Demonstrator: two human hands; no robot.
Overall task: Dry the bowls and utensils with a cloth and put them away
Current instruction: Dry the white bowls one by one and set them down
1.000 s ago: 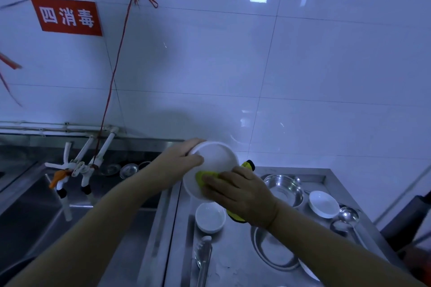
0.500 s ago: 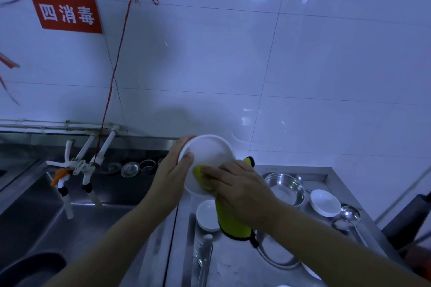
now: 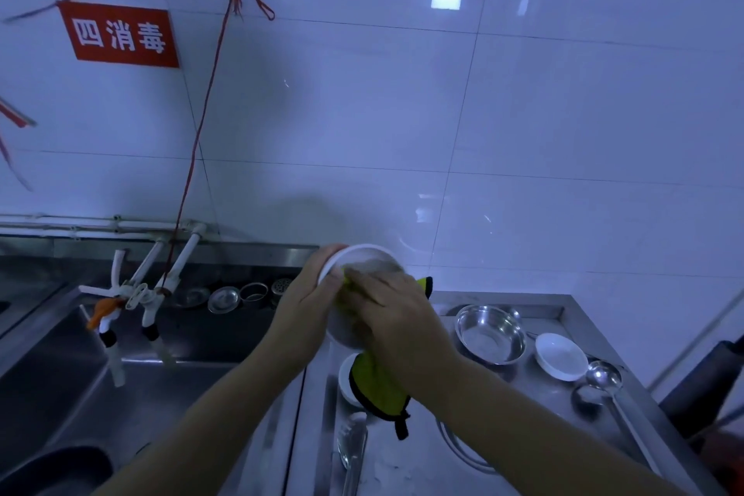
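We have the white bowl [image 3: 364,256] tilted up in the air over the left edge of the steel table [image 3: 555,407], beside the sink [image 3: 72,366]. Left hand [image 3: 310,304] grips its rim, fingers curled behind it, thumb on the front. Right hand [image 3: 396,320] presses the yellow-green cloth [image 3: 376,385] into the bowl, fingers [image 3: 362,286] fairly flat on the cloth; the rest of the cloth hangs below. On the table: steel bowl [image 3: 491,334], small white dish [image 3: 561,356] just right of it, ladle [image 3: 604,376] further right, spoon [image 3: 350,447] near the front.
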